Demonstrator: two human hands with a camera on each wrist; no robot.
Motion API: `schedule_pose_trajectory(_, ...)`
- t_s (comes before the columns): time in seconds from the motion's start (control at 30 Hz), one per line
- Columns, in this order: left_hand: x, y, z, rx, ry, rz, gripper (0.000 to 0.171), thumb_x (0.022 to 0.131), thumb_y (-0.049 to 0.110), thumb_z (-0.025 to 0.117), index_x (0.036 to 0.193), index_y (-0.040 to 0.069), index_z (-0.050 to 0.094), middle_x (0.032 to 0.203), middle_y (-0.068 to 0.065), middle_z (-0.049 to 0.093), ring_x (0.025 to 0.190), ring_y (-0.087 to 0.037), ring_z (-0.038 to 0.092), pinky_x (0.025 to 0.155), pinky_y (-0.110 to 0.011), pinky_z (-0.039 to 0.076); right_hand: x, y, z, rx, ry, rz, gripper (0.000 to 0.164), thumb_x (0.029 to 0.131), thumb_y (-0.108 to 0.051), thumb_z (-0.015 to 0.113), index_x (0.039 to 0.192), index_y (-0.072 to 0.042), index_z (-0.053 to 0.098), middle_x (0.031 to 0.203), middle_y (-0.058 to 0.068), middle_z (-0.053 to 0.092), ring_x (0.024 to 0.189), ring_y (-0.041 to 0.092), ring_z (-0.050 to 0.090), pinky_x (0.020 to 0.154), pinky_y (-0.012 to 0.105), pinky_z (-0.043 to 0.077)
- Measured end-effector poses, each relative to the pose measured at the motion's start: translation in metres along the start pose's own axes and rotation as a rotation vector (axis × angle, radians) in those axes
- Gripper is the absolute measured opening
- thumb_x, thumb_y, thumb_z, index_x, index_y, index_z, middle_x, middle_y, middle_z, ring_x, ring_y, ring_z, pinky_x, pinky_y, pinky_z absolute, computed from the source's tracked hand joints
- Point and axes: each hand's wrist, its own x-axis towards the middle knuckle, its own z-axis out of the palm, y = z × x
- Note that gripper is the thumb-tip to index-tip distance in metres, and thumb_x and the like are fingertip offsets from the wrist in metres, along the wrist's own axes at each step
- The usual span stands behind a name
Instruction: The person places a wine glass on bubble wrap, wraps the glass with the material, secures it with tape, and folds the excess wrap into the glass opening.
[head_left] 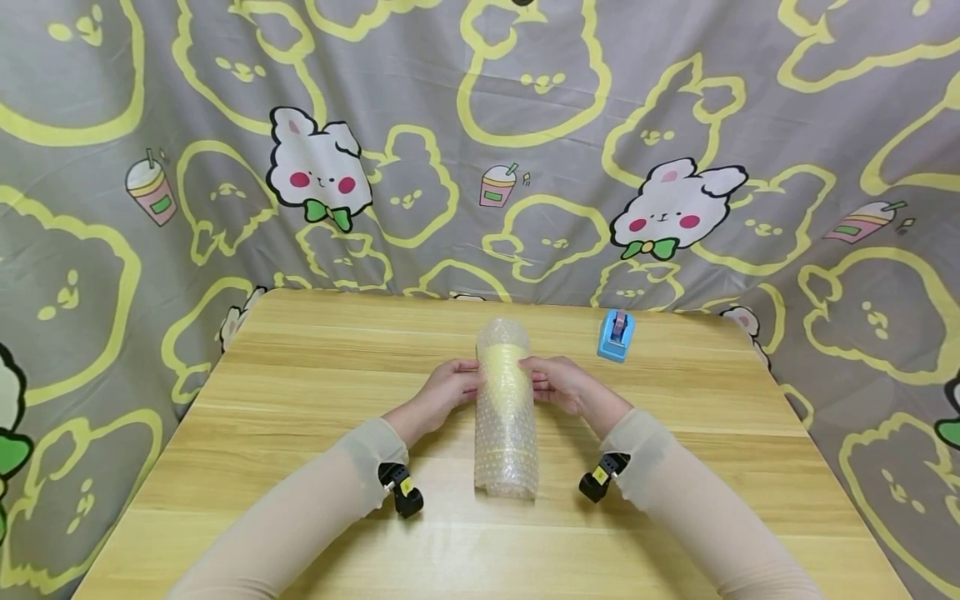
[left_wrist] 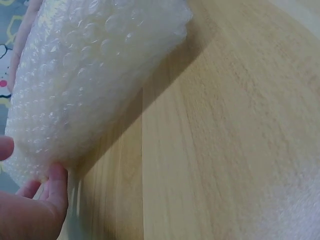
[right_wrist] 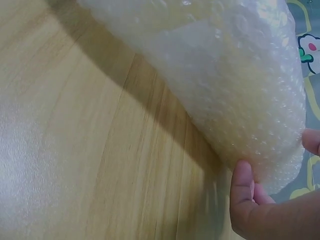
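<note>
The wood-grained tabletop before you spreads around and beneath the bubble-wrapped roll, its grain running crosswise to the roll's length and its varnish showing a soft glare beside the roll's near end. Beyond the roll, and well out to either side of it, hangs a grey cloth in folds, printed with yellow cartoon outlines, white long-eared heads with green bows, and pink cups. A blue tape dispenser stands apart from the roll, to the right of its far end. On the near side of the roll, a black wrist device sits at your left cuff and a second black device at your right. The roll points lengthwise away from you, a yellow tint showing through its wrap; whether its whole underside meets the wood cannot be told. Your left hand holds the roll's left flank between thumb and fingers; your right hand holds the opposite flank likewise. The roll's bulk hides some of your fingertips.
</note>
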Motion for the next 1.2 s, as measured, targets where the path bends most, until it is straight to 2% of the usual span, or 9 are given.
schedule_pose_trajectory(0.23,0.0005,0.0012,0.0011,-0.004,0.011,-0.013,0.048,0.095,0.003,0.062,0.139,-0.01,0.046,0.132,-0.025,0.056,0.102,-0.022,0.063,0.094,-0.034,0.055,-0.0009,-0.0008,-0.0006,0.007,0.008,0.0,0.049,0.095,-0.022,0.065,0.128,0.01,0.049,0.094,0.008,0.06,0.082,0.016,0.061,0.074,0.026,0.055)
schedule_pose_trajectory(0.5,0.0015,0.0014,0.002,0.014,0.003,-0.016,0.05,0.097,0.006,0.062,0.141,-0.011,0.045,0.137,-0.024,0.055,0.109,-0.024,0.063,0.097,-0.036,0.053,-0.0012,-0.0002,-0.0023,-0.002,0.007,-0.007,0.042,0.096,-0.021,0.063,0.123,0.008,0.052,0.092,0.006,0.062,0.081,0.015,0.06,0.074,0.025,0.055)
schedule_pose_trajectory(0.83,0.0003,0.0017,0.0012,0.043,-0.008,-0.011,0.051,0.097,0.008,0.063,0.141,-0.01,0.046,0.138,-0.023,0.053,0.118,-0.031,0.059,0.1,-0.037,0.051,-0.0012,0.0012,-0.0024,0.017,0.004,-0.009,0.05,0.096,-0.019,0.062,0.133,0.011,0.047,0.095,0.009,0.062,0.083,0.017,0.061,0.077,0.026,0.057)
schedule_pose_trajectory(1.2,-0.0008,0.0011,0.0003,0.063,-0.025,-0.02,0.051,0.098,0.012,0.064,0.142,-0.007,0.046,0.14,-0.021,0.053,0.116,-0.03,0.062,0.099,-0.038,0.052,-0.0027,0.0016,-0.0028,0.021,-0.005,-0.011,0.054,0.096,-0.019,0.062,0.137,0.011,0.044,0.099,0.01,0.061,0.086,0.018,0.061,0.08,0.027,0.057)
